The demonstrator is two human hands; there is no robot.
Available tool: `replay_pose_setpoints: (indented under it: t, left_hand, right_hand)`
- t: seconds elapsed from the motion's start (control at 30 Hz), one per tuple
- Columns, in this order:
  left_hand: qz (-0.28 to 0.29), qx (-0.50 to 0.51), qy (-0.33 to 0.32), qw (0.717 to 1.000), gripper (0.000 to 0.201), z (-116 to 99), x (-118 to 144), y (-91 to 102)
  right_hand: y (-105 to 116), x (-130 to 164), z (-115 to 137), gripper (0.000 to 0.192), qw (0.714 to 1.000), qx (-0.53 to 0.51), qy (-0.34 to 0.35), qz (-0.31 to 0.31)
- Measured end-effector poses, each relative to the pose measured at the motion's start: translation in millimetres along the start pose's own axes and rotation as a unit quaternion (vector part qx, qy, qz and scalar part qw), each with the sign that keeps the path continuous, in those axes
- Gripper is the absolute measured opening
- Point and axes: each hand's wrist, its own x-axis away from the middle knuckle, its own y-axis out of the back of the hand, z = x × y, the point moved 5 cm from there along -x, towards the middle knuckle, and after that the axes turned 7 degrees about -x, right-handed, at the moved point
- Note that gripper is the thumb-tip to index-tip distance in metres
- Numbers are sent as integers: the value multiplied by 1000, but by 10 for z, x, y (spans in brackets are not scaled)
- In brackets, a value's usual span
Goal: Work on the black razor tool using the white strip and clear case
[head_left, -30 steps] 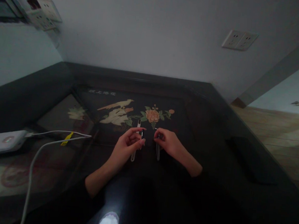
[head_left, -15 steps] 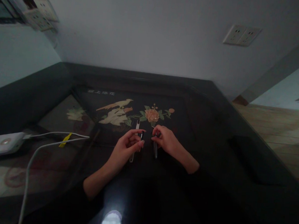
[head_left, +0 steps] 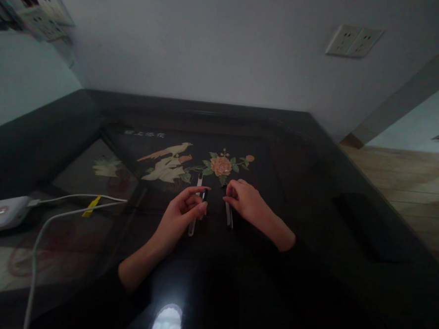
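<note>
Left hand (head_left: 181,213) pinches a small dark piece (head_left: 203,195) beside a pale strip (head_left: 193,217); right hand (head_left: 247,202) grips another strip (head_left: 228,213) just at three o'clock. Both sit on the dark glossy table (head_left: 314,200). White cable (head_left: 71,210) at nine o'clock, flower inlay (head_left: 221,165) at twelve.

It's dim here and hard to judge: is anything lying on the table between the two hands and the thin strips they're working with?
Nothing visible. The left hand already pinches one strip, and the right hand touches the other strip.
</note>
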Motion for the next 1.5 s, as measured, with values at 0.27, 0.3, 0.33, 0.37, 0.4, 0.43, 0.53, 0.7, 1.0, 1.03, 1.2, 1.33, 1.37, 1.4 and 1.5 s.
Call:
replay_pose_setpoints:
  t: [0.27,0.3,0.33,0.37,0.4,0.43,0.53,0.7,1.0,1.03,1.2,1.33,1.37,1.4,1.5]
  left_hand:
    - [-14,35,-25,999,41,-61,-17,32]
    - [-14,41,-28,999,41,-67,-22,39]
    - [-15,47,-31,998,42,-73,-29,49]
    - [-17,52,-35,998,42,-79,-38,61]
    - [-19,58,-39,997,42,-87,-48,75]
    - [-21,65,-45,997,42,-95,-60,91]
    - [-31,89,-58,994,41,-110,-100,149]
    - [-49,123,-48,990,35,-103,-159,232]
    - [-6,154,-37,987,37,-95,-162,180]
    - [-6,156,-35,987,38,-87,-160,175]
    - [-8,147,-27,989,48,-55,-161,155]
    - [-5,127,-22,992,48,-55,-144,142]
    - [-3,124,-23,992,47,-58,-137,139]
    - [-3,122,-24,992,47,-61,-131,137]
    - [-2,118,-29,993,47,-70,-116,130]
  right_hand:
    - [310,82,21,6,999,-7,-38,-30]
    - [328,101,16,7,998,-8,-44,-36]
    - [331,121,20,7,998,-8,-46,-40]
    - [318,141,35,8,998,-10,-44,-40]
    - [290,161,59,8,998,-10,-41,-37]
    - [249,181,95,9,999,-7,-37,-29]
    - [84,229,238,11,999,16,-32,5]
    - [-178,232,489,17,997,32,8,70]
    - [-471,-71,721,29,992,114,26,43]
    - [-499,-92,736,30,992,115,23,39]
    - [-549,-110,761,32,994,105,24,28]
    - [-546,-113,741,34,994,104,23,39]
    - [-545,-117,735,34,993,105,23,38]
    - [-546,-122,726,34,994,105,21,37]
    - [-542,-135,693,34,995,96,15,33]
